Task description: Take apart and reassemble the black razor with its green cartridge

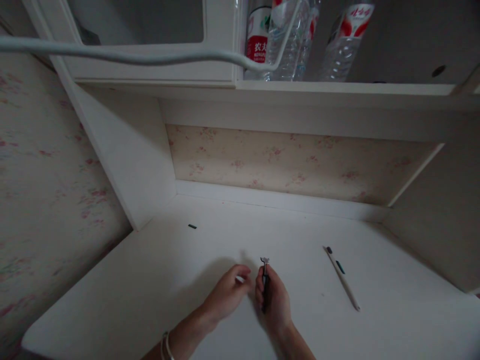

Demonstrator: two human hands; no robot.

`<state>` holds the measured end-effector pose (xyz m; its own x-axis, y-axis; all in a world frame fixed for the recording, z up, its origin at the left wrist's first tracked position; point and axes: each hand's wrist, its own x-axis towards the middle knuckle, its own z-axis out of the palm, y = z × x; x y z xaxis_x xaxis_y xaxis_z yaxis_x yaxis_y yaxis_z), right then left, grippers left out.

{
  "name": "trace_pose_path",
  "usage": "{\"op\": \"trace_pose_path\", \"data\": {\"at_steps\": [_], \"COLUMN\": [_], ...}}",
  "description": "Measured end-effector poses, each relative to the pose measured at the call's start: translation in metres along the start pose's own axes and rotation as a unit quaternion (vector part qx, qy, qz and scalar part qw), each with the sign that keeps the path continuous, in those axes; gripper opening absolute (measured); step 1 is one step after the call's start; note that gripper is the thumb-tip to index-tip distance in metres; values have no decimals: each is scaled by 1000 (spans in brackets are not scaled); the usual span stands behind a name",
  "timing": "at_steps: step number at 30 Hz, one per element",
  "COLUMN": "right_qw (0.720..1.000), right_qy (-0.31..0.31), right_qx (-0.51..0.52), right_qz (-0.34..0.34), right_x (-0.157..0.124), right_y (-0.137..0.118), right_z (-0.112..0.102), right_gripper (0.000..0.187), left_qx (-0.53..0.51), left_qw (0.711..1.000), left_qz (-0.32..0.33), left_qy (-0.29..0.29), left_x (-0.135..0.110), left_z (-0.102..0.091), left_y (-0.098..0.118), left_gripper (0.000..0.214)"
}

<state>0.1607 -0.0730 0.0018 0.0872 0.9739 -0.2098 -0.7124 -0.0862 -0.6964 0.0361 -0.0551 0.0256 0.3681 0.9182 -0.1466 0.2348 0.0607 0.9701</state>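
My right hand [275, 297] is closed round the dark handle of a slim tool that looks like a razor [264, 277], held upright over the white desk. Its small silver T-shaped head sticks up above my fingers. Just to the left is my left hand [228, 292], fingers loosely bent, with a gap between thumb and forefinger. It appears to hold nothing and does not touch the tool. Farther off on the left lies a small dark green strip [192, 226]. To the right rests a long white pen-like stick [347, 287] with a dark tip, beside another dark green strip [340, 267].
The white desk [150, 290] has side panels and a low back ledge [277, 200]. Above hangs a shelf [337, 89] with several plastic bottles [343, 45] and a red-labelled container [258, 37]. A pale bent tube [150, 56] crosses the top of the view.
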Motion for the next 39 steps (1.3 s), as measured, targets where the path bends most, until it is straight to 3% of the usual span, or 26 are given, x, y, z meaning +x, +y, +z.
{"op": "trace_pose_path", "data": {"at_steps": [2,8,13,21,26,33,39], "right_qw": [1000,995,994,994,994,994,994], "right_qy": [-1,20,18,-38,-23,-49,-25], "right_qx": [9,66,87,66,43,22,22], "right_qz": [-24,-75,-61,-73,-94,-93,-105], "right_x": [0,0,0,-4,-4,-4,-4], "right_y": [-4,-17,-20,-16,-20,-22,-21], "right_z": [-1,-9,-11,0,-2,-9,-7], "right_gripper": [39,28,26,34,33,34,32], "left_qx": [-31,-18,-26,-13,-19,7,2], "left_qw": [997,990,991,990,991,993,992], "left_qz": [22,81,84,94,96,84,74], "left_qy": [-72,-112,-102,-99,-90,-87,-98], "left_x": [-4,6,11,11,10,8,10], "left_z": [14,33,38,30,30,28,27], "left_y": [-1,-13,-21,-27,-27,-25,-32], "left_gripper": [22,28,44,35,36,39,43]}}
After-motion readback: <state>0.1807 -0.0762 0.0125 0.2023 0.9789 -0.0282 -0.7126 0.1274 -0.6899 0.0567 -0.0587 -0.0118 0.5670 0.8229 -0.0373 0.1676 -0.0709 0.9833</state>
